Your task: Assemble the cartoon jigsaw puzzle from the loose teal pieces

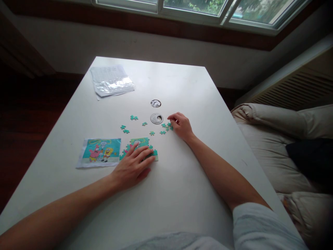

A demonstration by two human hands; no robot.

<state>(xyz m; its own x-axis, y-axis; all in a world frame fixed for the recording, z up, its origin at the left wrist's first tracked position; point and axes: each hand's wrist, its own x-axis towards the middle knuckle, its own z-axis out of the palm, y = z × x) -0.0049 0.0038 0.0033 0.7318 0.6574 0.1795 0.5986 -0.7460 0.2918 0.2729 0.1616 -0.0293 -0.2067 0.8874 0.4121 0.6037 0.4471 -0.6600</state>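
My left hand (134, 165) lies flat, fingers spread, over the lower right part of a partly joined jigsaw puzzle (139, 140), hiding much of its picture. Teal pieces with stepped, knobbed edges show around the fingers. Further right, my right hand (181, 125) is closed, with thumb and index finger drawn together beside a small cluster of loose teal puzzle pieces (163, 132). Whether a piece is between those fingertips is too small to tell. Left of the puzzle is a picture sheet (101, 151) with cartoon figures on teal, in a clear sleeve.
More loose puzzle pieces (126, 131) are scattered beyond the joined part. Two round fittings, a grey cap (156, 118) and a hole (155, 103), are set in the white table (182, 86). A plastic bag with papers (111, 81) lies far left. A cushioned seat (262, 149) stands right.
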